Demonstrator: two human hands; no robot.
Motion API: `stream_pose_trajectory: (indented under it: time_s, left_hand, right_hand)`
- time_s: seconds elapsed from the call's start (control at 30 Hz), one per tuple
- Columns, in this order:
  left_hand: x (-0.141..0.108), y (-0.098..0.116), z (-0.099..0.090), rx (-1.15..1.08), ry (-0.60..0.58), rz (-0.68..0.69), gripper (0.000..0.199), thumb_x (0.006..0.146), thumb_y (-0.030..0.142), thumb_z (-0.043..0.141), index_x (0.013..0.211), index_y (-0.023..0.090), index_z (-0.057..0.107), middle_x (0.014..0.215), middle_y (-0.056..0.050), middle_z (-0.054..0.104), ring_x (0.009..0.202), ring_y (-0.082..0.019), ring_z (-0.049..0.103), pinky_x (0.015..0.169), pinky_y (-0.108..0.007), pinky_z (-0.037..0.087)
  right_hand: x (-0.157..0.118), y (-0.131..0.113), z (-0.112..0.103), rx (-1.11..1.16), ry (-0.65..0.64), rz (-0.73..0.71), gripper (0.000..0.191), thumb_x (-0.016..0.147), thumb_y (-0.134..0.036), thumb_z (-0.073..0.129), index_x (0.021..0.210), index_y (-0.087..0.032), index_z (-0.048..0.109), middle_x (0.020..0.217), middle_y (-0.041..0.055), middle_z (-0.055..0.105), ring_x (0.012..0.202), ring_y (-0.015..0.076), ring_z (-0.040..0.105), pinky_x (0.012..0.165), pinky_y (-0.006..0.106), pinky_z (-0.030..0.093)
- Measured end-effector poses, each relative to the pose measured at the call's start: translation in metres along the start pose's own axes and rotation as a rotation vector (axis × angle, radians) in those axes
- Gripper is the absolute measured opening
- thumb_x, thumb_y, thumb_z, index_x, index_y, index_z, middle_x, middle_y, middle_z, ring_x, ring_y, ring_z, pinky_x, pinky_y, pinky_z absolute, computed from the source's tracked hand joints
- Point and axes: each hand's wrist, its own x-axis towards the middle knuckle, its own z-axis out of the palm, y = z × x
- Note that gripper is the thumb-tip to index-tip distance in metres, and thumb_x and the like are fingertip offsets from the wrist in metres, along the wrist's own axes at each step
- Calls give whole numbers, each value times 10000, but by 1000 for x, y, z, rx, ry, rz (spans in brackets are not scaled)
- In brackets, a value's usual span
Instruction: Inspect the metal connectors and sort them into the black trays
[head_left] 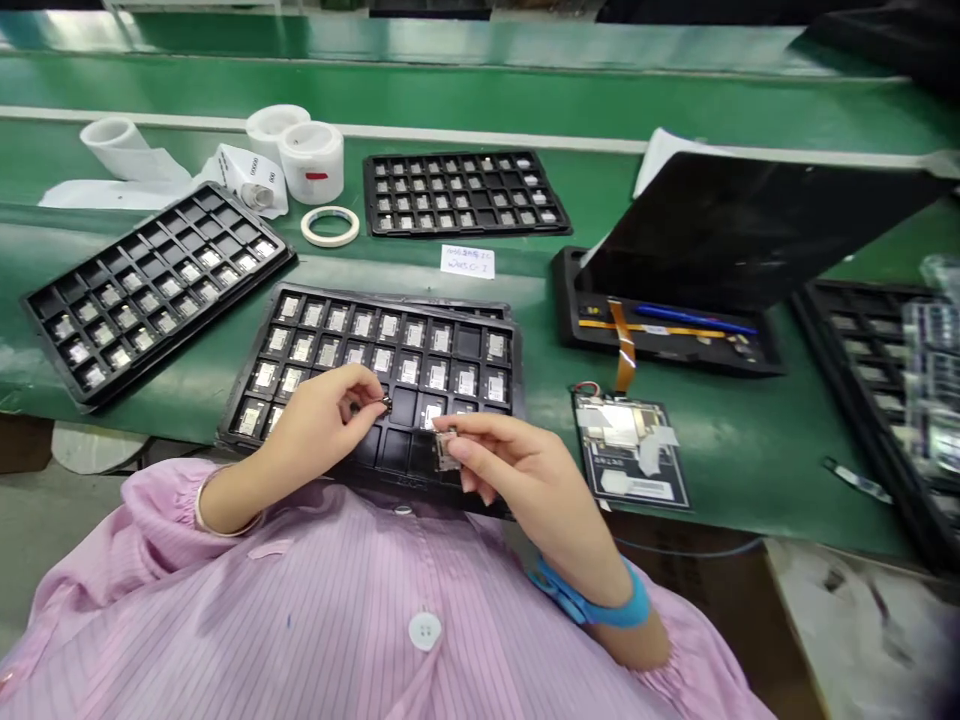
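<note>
Right hand (517,465): thumb and fingers pinch one small metallic module (445,452) above the front of the compartmented black tray (393,450). Left hand (322,415): thumb and forefinger grip a small dark piece (387,403) over the same tray.

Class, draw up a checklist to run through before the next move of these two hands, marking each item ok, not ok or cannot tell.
1. Right hand has a module in its grip: ok.
2. Dark piece at the left hand identifiable: cannot tell, too small.
3. Near tray beneath both hands: ok.
4. Orange cable firmly plugged into the circuit board: cannot tell.
5. Black panel lying flat: not ok, propped at a slant.
</note>
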Motion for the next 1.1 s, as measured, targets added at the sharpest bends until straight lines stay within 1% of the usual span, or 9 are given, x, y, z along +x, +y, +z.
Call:
stream_pose_trajectory:
  time_s: [0.07, 0.13, 0.23, 0.43, 0.63, 0.83, 0.97, 1.03, 1.1]
  left_hand:
    - [-9, 7, 1, -387, -49, -68, 173, 921, 296, 646, 1014, 197, 539, 860, 3, 638, 733, -153, 699, 602, -243, 548]
    - [-15, 14, 2, -712, -113, -124, 266, 893, 304, 700, 1067, 202, 528, 826, 36, 595, 647, -127, 698, 506, -188, 522]
    - [-21, 23, 6, -878, -146, -119, 292, 887, 271, 721, 1100, 208, 531, 826, 49, 582, 630, -114, 708, 479, -145, 521]
    - [-27, 28, 7, -942, -166, -101, 306, 860, 222, 758, 1083, 201, 550, 833, 18, 678, 625, -122, 723, 470, -113, 520]
    - [-27, 31, 10, -909, -111, -28, 337, 845, 146, 752, 1106, 209, 548, 787, 43, 677, 578, -38, 629, 519, -84, 488]
    - [-26, 32, 12, -924, -54, -31, 419, 834, 102, 731, 1160, 222, 495, 778, 59, 661, 551, -32, 595, 513, -91, 483]
    - [-28, 33, 11, -913, -55, -31, 425, 837, 99, 726, 1169, 225, 492, 787, 53, 663, 574, -50, 641, 519, -96, 500]
    - [-28, 33, 11, -910, -75, -37, 403, 849, 117, 721, 1166, 230, 498, 800, 50, 660, 602, -76, 682, 521, -106, 519]
    - [-29, 33, 11, -917, -95, -48, 350, 862, 138, 716, 1139, 228, 523, 813, 50, 651, 612, -92, 707, 518, -105, 531]
  right_hand:
    - [1, -2, 6, 55, -32, 10, 262, 930, -336, 625, 1135, -203, 721, 600, -34, 594, 474, 93, 515, 436, 207, 431]
    - [0, -3, 10, 89, -28, -34, 297, 955, -300, 596, 1229, -209, 665, 664, -37, 600, 502, 87, 532, 443, 199, 457]
    - [-6, -4, 13, 113, 1, -167, 332, 962, -233, 599, 1293, -243, 578, 772, -39, 593, 596, 91, 571, 454, 187, 479]
    - [-16, -6, 17, 73, 35, -308, 324, 986, -140, 566, 1279, -275, 543, 807, -52, 602, 645, 72, 577, 516, 185, 481]
    - [-20, -4, 17, -16, 51, -385, 370, 975, -93, 560, 1280, -302, 547, 817, -62, 622, 657, 69, 590, 581, 197, 497]
    - [-21, -1, 15, -26, 39, -373, 346, 989, -139, 541, 1296, -297, 558, 831, -48, 621, 670, 82, 589, 589, 207, 497]
    - [-19, -4, 14, -37, 50, -314, 78, 961, -179, 583, 1003, -231, 622, 732, -47, 614, 590, 78, 556, 528, 199, 457]
    - [-18, -5, 14, -52, 38, -287, 99, 946, -186, 590, 851, -215, 585, 662, -50, 592, 536, 76, 519, 480, 199, 413]
    - [-17, -6, 15, -59, 27, -264, 154, 936, -188, 583, 787, -211, 553, 615, -53, 572, 504, 74, 493, 456, 201, 382]
